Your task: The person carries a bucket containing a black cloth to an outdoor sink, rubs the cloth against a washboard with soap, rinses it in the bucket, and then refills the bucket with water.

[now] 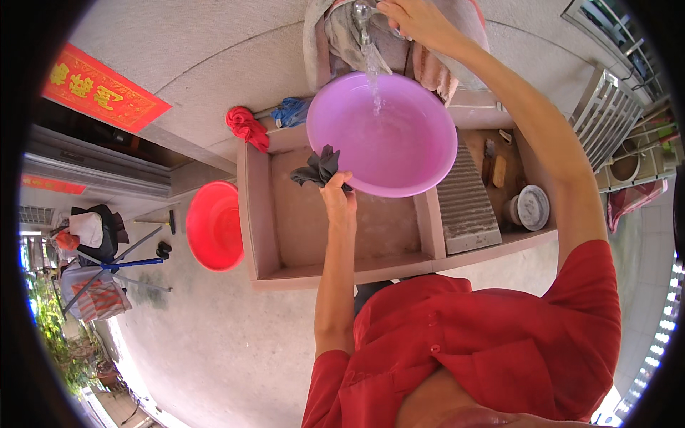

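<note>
A purple plastic basin [423,144] rests on the stone wash sink [342,230], under the tap [363,16]. Water runs from the spout into the basin. My right hand [417,20] grips the tap's handle at the top of the view. At the basin's near left rim, my left hand [338,198] holds a bunched dark grey cloth [320,168]. Whether its fingers also touch the rim, I cannot tell. Towels [342,37] hang around the tap.
A ribbed washboard slab [465,198] divides off a right compartment with a brush [499,171] and a white cup-like container [533,207]. A red cloth [247,127] and a blue cloth [291,112] lie along the sink's back left edge. Left stands a red basin [215,224].
</note>
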The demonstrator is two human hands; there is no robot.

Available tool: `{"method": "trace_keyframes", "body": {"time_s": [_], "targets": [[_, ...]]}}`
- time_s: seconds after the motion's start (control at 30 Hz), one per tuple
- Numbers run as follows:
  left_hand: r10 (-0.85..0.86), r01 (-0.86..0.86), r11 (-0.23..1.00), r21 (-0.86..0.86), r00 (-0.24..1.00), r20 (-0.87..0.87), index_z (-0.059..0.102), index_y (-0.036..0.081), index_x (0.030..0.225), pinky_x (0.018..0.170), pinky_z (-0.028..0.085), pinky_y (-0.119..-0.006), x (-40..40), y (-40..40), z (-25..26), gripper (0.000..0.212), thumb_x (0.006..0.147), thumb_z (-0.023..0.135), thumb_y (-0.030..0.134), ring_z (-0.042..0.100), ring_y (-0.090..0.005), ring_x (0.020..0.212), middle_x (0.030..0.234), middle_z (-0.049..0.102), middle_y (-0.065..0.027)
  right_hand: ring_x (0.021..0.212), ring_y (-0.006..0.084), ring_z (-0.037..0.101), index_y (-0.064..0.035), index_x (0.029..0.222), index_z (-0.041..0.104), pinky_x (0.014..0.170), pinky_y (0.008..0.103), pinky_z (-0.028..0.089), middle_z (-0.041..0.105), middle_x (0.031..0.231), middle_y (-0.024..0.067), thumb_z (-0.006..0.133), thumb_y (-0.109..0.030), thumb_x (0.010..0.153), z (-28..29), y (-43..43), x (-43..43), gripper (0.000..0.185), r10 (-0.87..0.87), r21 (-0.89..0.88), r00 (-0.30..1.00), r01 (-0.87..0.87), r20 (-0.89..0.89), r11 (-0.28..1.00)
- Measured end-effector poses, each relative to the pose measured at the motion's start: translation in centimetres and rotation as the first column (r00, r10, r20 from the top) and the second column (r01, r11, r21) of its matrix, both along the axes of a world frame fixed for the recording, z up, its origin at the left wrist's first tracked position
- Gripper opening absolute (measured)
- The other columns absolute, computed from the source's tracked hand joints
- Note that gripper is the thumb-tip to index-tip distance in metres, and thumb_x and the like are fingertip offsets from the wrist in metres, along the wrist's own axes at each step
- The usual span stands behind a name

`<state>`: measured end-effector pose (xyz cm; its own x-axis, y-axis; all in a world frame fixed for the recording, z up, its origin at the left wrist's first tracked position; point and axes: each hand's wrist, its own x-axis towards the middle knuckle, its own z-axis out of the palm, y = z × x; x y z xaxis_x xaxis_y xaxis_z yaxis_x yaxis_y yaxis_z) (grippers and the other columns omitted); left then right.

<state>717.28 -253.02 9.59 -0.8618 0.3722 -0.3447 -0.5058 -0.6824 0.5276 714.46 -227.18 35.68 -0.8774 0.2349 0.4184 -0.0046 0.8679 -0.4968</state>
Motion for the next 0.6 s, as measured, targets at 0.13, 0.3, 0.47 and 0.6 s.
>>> {"method": "trace_keyframes", "body": {"time_s": [0.13,0.3,0.47,0.6], "targets": [[-0.004,0.003,1.000,-0.020,0.999,-0.035,0.058,0.005,0.102,0.089,0.043,-0.037,0.0,1.2,-0.4,0.039,0.064,0.054,-0.008,0.055,-0.0211,0.097,0.097,0.058,-0.0038,0.062,0.0248,0.061,-0.0017,0.084,0.056,0.057,0.0354,0.047,0.062,0.070,0.0124,0.043,-0.032,0.093,-1.7,2.0,-1.9,0.034,0.067,-0.019,0.998,-0.067,0.007,0.998],[-0.142,0.132,0.973,-0.189,0.989,-0.041,0.051,0.005,0.114,0.066,0.050,-0.035,-0.9,0.9,-0.6,0.051,0.065,0.055,-0.010,0.058,-0.0197,0.085,0.099,0.057,-0.0054,0.055,0.0163,0.058,-0.0037,0.083,0.057,0.051,0.0290,0.046,0.062,0.066,0.0077,0.044,-0.031,0.093,-3.0,3.6,-2.5,0.032,0.165,-0.364,0.986,-0.152,0.005,0.919],[-0.122,0.100,0.937,-0.334,0.991,-0.045,0.058,0.004,0.097,0.047,0.047,-0.036,-0.6,1.6,-0.7,0.031,0.067,0.059,-0.004,0.060,-0.0207,0.066,0.079,0.060,-0.0062,0.050,0.0126,0.055,-0.0047,0.086,0.058,0.049,0.0254,0.044,0.061,0.064,0.0054,0.043,-0.031,0.094,-3.2,3.8,-2.9,0.031,0.179,-0.314,0.984,-0.178,-0.027,0.932],[-0.236,0.210,0.843,-0.495,0.972,0.011,0.051,-0.001,0.107,0.045,0.049,-0.034,-1.0,0.8,-0.5,0.043,0.066,0.061,-0.004,0.060,-0.0214,0.068,0.092,0.058,-0.0118,0.050,0.0112,0.053,-0.0050,0.088,0.057,0.048,0.0243,0.044,0.061,0.064,0.0050,0.042,-0.031,0.095,-3.4,3.5,-2.9,0.031,0.171,-0.399,0.985,-0.159,-0.007,0.903]]}}
